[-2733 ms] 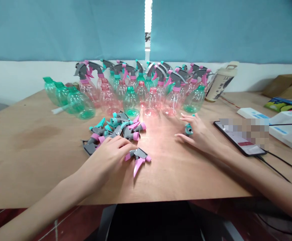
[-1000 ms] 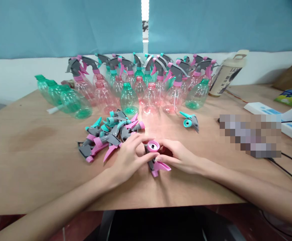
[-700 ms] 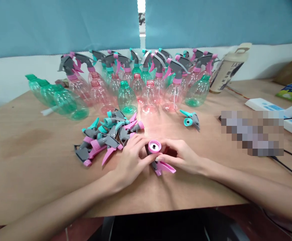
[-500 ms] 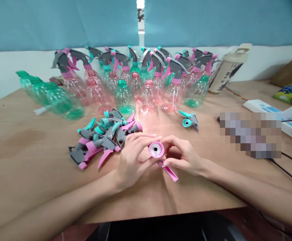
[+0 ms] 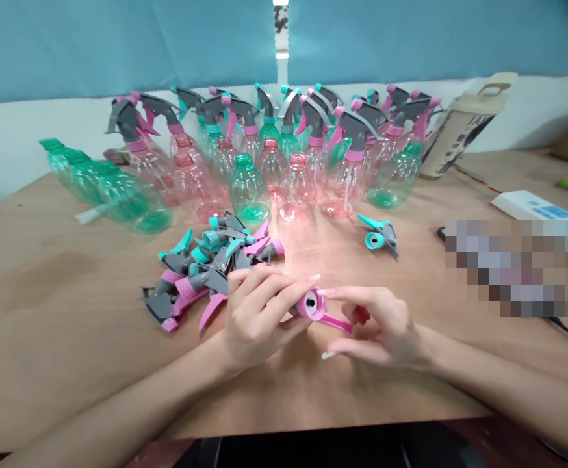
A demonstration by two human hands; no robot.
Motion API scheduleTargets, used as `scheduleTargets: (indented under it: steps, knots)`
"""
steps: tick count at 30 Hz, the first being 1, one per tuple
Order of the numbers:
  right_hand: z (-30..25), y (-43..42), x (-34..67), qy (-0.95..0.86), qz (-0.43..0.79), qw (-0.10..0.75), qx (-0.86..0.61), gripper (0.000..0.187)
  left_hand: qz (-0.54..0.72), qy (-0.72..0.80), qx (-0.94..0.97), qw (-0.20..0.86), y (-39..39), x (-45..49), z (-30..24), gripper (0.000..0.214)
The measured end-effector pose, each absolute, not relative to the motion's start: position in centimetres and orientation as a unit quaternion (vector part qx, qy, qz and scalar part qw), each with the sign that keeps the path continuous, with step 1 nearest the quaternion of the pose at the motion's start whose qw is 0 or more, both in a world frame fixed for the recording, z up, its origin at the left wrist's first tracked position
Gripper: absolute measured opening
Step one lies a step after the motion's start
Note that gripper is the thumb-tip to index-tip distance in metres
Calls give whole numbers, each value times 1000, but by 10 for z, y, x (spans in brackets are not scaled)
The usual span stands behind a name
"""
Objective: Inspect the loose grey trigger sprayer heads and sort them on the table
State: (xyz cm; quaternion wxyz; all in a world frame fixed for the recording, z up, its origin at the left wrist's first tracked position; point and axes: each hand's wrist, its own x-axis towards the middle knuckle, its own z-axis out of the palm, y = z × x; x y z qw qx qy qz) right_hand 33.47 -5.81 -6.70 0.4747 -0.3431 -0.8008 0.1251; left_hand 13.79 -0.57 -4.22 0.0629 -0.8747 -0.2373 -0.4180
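My left hand is closed around a grey and pink trigger spray head. Its pink collar faces me and shows a white inside with a dark hole, while the pink trigger points right. My right hand is open beside it, thumb and index finger spread wide. That index fingertip is at the collar's rim; whether it touches cannot be told. Left of my hands lies a pile of loose spray heads in grey, pink and teal. A single teal and grey spray head rests on its own behind my right hand.
Pink and green clear bottles stand in rows at the back, several with spray heads on. Green bottles lean at the left. A beige tumbler, a blurred-out object and a white box are on the wooden table at right.
My right hand has let go of the trigger area and opened, its thumb moving down and away. The spray head has turned so its trigger points more to the right.
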Motion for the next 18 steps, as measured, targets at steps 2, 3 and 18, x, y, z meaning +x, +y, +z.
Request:
scheduleTargets:
  steps: [2,3,18]
  knots:
    - [-65,-58,334,-807,98,474,-339,49,-429,-245,-866,77,-4,136,-41,21]
    - [-64,-58,334,-808,89,472,-340,48,-435,-251,-861,80,-3,135,-41,21]
    - [-77,-56,331,-782,190,437,-401,44,-327,-265,-904,-69,-6,137,-54,33]
